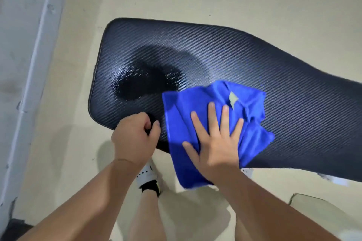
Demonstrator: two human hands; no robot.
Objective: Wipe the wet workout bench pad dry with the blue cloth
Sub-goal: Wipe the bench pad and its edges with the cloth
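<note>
Your right hand [215,143] presses flat, fingers spread, on the blue cloth [184,107], while your left hand [135,135] beside it curls round the edge of the bench pad [293,103], the wet patch [141,84] just beyond.

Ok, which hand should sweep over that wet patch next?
Right. The right hand lies flat on the blue cloth beside the wet patch; the left hand grips the bench pad edge.

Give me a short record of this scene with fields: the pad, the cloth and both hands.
bench pad: black, woven texture
wet patch: dark, shiny, left of the cloth, uncovered
blue cloth: crumpled, on the pad, hanging over its near edge
right hand: flat, fingers spread, pressing the cloth
left hand: fingers curled, grips the pad's near edge
</note>
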